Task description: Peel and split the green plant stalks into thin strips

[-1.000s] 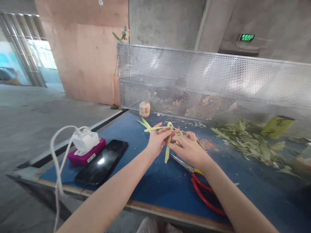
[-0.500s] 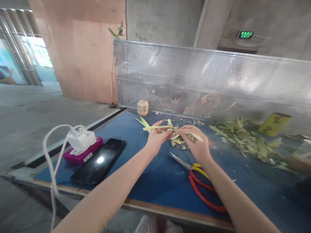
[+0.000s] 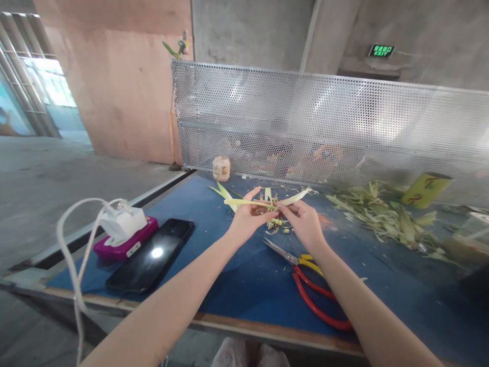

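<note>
Together, left hand (image 3: 250,216) and right hand (image 3: 301,216), two grips pinching one leaf-strip bundle (image 3: 268,194).

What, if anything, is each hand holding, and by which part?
Left hand: pale leaf strips, near where they meet. Right hand: the strip slanting up rightward, by its lower end.

Lying at left, a black phone (image 3: 151,257) with a bright glint, beside a magenta power block (image 3: 114,252) topped by a white charger (image 3: 124,225). Standing along the far side, a perforated metal screen (image 3: 305,117), with a pale cylindrical object (image 3: 221,168) near its foot; glowing green above right, an exit sign (image 3: 381,51).
</note>
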Tool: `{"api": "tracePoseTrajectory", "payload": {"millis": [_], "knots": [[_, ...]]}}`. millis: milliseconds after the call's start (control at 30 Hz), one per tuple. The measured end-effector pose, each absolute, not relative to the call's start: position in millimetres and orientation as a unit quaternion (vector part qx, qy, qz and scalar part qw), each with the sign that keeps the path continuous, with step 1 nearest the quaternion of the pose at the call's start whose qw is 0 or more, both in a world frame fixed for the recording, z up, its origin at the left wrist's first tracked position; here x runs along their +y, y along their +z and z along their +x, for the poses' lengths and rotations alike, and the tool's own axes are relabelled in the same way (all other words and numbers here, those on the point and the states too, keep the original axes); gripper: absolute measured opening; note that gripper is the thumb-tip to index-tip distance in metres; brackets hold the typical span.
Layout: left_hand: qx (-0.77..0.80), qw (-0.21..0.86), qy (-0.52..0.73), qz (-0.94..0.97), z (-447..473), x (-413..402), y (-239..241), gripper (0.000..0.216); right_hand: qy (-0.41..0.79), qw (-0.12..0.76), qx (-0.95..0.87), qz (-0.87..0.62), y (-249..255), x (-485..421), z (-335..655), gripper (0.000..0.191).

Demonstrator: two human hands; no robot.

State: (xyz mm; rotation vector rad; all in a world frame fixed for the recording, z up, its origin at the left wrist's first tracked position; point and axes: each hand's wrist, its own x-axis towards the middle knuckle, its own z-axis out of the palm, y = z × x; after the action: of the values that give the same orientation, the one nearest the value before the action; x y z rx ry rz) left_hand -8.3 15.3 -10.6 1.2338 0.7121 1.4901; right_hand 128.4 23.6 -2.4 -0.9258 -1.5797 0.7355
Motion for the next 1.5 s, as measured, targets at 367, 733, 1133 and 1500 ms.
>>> {"api": "tracePoseTrajectory", "payload": {"millis": [367, 733, 1133, 1500], "knots": [[0.371, 0.372, 0.602, 0.601, -13, 18, -14, 0.066, 0.425, 0.461, -0.66, -0.413, -8, 29, 129, 0.023], [0.498, 0.229, 0.585, 0.597, -20, 13, -5, 0.022, 0.01, 0.355, -0.838, -0.415, -5, 7, 124, 0.018], [0.435, 0.27, 0.558, 0.653, -14, 12, -12, 0.062, -0.171, 0.353, -0.84, -0.375, 5, 9, 137, 0.017], [0.375, 0.379, 0.518, 0.669, -9, 13, -13, 0.068, -0.126, 0.335, -0.831, -0.426, 3, 17, 141, 0.009]]}}
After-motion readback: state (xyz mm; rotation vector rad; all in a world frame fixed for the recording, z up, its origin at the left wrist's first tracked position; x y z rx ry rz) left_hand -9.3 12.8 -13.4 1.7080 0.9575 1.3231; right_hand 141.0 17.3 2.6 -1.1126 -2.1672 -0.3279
